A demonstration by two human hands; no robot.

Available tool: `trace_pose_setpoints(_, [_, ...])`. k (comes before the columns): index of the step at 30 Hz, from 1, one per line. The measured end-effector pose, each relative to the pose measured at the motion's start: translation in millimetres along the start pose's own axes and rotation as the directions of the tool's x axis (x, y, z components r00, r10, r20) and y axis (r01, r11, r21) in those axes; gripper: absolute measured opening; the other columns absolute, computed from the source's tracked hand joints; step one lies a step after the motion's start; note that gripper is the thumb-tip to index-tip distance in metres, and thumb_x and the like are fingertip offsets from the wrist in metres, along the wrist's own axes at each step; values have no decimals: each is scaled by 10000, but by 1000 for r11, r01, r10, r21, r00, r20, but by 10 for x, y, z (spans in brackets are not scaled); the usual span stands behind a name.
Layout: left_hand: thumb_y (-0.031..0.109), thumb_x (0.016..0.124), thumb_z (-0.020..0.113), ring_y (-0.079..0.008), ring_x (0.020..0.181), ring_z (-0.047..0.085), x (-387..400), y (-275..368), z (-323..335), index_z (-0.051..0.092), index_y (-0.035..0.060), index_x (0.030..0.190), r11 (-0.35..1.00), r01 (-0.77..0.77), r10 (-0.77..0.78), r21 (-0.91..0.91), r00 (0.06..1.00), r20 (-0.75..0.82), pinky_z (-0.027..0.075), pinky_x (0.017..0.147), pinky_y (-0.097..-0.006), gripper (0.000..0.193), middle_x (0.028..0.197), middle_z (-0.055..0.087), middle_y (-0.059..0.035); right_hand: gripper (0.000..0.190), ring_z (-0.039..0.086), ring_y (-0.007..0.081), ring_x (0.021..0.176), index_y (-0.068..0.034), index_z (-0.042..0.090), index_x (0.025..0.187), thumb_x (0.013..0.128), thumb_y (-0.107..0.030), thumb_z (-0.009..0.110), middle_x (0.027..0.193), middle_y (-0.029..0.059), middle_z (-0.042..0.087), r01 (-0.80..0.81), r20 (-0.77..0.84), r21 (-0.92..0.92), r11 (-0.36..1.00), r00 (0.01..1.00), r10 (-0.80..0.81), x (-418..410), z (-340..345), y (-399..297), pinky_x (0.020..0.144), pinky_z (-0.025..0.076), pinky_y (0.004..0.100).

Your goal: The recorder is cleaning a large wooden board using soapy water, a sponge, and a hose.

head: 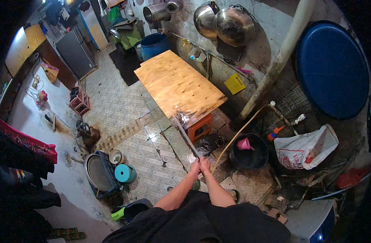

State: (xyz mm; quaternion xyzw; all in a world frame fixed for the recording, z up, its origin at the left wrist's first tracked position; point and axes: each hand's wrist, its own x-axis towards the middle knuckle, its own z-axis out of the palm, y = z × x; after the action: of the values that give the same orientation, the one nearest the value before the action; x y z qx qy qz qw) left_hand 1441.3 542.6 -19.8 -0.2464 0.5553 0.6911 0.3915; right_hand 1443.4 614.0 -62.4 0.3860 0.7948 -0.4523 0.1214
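Note:
My left hand (194, 167) and my right hand (205, 165) are close together around the end of a yellowish hose (234, 139). The hose end itself is hidden by my fingers. From my hands a jet of water (185, 136) shoots forward onto the near corner of a plywood board (182, 82), where it splashes. The near part of the board is wet and shiny. Under that corner stands an orange plastic stool (200, 129).
The hose runs from a tap fitting (272, 104) at right. A black tub (249, 152) holds a pink dipper (244, 144). A white sack (307, 147) lies beyond it. On the wet tiled floor (155, 145), a turquoise container (125, 173) and blue crate (108, 170) stand left.

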Motion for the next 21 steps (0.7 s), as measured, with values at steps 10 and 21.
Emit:
trace_pose_setpoints(10, [439,870,262,-200,991,463,-11,29,-7,423,96,1148,995,42,-43,-92,999,-6,381,774,-394,470,1116,488,-55,597,507,426,906,84,567,858,807,-426,262,918,312,526,6,-48,59,998,999,-3,-207,-162,-212,806,387,449])
trace_pose_setpoints(21, [424,866,311,-118,463,362,-167,188,-9,460,104,769,996,-28,17,-79,991,-136,233,351,-255,366,609,425,-5,512,516,437,857,61,583,787,790,-371,307,855,299,535,77,-59,147,986,996,-68,-220,-85,-264,754,398,466])
